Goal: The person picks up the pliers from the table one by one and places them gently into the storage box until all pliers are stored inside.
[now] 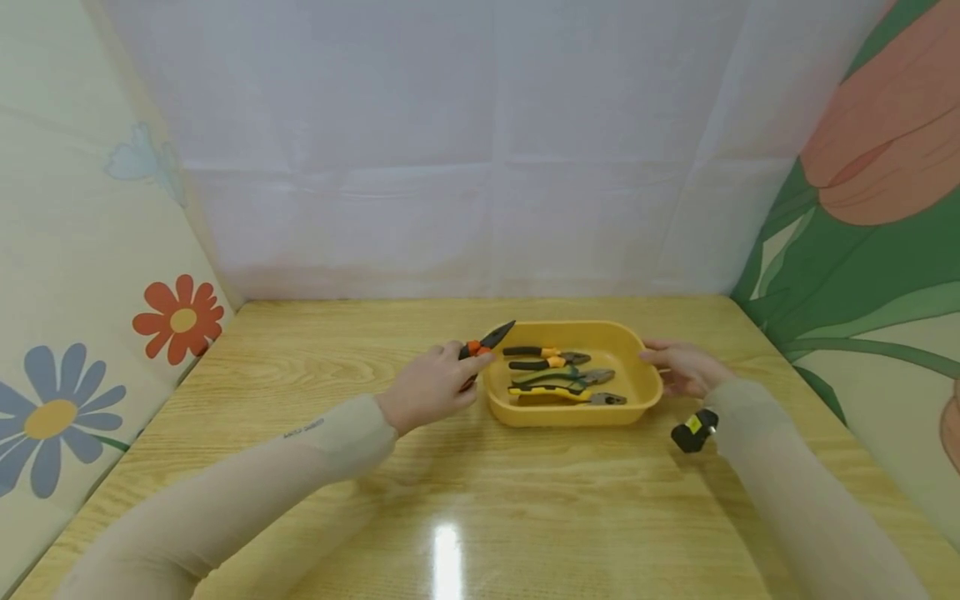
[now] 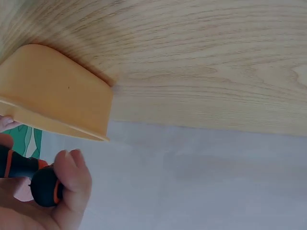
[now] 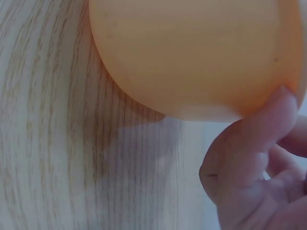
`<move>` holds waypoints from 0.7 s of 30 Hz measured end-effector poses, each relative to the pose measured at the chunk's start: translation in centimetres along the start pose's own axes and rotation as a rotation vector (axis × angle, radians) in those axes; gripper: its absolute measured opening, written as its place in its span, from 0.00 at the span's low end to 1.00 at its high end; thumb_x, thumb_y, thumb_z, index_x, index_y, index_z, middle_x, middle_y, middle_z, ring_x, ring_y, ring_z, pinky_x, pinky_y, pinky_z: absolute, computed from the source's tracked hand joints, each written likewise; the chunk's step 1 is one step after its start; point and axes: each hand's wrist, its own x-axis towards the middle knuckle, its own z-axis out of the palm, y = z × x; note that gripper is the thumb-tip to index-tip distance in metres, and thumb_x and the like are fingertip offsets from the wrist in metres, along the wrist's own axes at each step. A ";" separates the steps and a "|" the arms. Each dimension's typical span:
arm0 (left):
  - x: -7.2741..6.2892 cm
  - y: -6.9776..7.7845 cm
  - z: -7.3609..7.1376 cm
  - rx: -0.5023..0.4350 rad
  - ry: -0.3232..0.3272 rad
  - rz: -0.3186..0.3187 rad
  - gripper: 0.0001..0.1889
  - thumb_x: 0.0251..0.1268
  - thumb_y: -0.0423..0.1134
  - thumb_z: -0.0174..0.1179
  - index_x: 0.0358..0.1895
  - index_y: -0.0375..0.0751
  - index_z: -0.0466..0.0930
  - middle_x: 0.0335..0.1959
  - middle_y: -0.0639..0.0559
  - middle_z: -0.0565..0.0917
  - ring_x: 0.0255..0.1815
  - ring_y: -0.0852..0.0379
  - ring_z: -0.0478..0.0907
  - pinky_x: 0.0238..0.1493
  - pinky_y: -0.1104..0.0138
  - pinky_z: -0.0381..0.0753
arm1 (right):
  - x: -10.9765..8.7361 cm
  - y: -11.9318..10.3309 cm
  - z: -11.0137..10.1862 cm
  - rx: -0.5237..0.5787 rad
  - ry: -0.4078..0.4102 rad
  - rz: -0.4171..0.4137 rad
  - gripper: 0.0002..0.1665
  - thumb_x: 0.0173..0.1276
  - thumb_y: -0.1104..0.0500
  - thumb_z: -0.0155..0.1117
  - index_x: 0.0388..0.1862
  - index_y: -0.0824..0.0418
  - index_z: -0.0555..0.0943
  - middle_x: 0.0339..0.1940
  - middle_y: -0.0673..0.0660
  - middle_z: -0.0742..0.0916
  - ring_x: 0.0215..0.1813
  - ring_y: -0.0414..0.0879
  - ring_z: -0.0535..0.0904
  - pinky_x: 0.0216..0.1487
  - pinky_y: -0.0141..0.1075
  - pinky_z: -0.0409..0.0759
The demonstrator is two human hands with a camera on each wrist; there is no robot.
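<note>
My left hand (image 1: 429, 388) grips long-nose pliers (image 1: 498, 335) by their black and orange handles, at the left end of a yellow plastic tub (image 1: 573, 417). Their dark jaws point up and right, over the tub's left rim. In the left wrist view, fingers curl round the handles (image 2: 45, 186). My right hand (image 1: 686, 368) holds the tub's right end, its thumb (image 3: 268, 129) against the outer wall near the rim. Inside the tub lie pliers with black and orange handles (image 1: 576, 358), green-handled pliers (image 1: 597, 377) and pliers with yellow and black handles (image 1: 606, 399).
The tub stands on a wood-grain table (image 1: 315, 342), towards its back edge. A pale cloth (image 1: 420, 200) hangs behind it, with flower-patterned panels (image 1: 183, 321) at both sides. A small black device (image 1: 694, 430) with a yellow label sits at my right wrist.
</note>
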 end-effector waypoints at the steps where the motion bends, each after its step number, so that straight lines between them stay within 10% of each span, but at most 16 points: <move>1: 0.1 0.0 0.1 0.010 0.000 0.015 0.23 0.67 0.37 0.58 0.65 0.46 0.76 0.38 0.35 0.79 0.24 0.51 0.70 0.24 0.61 0.73 | 0.0 0.0 0.0 -0.002 -0.001 -0.001 0.39 0.79 0.57 0.46 0.79 0.60 0.41 0.52 0.56 0.75 0.41 0.41 0.78 0.42 0.36 0.81; 21: 2.6 -1.4 1.1 0.079 0.003 0.209 0.21 0.66 0.35 0.56 0.63 0.46 0.78 0.34 0.41 0.78 0.21 0.56 0.63 0.22 0.66 0.64 | 0.0 0.0 0.1 -0.018 0.012 0.003 0.38 0.79 0.57 0.46 0.80 0.59 0.42 0.55 0.59 0.74 0.41 0.41 0.77 0.40 0.35 0.80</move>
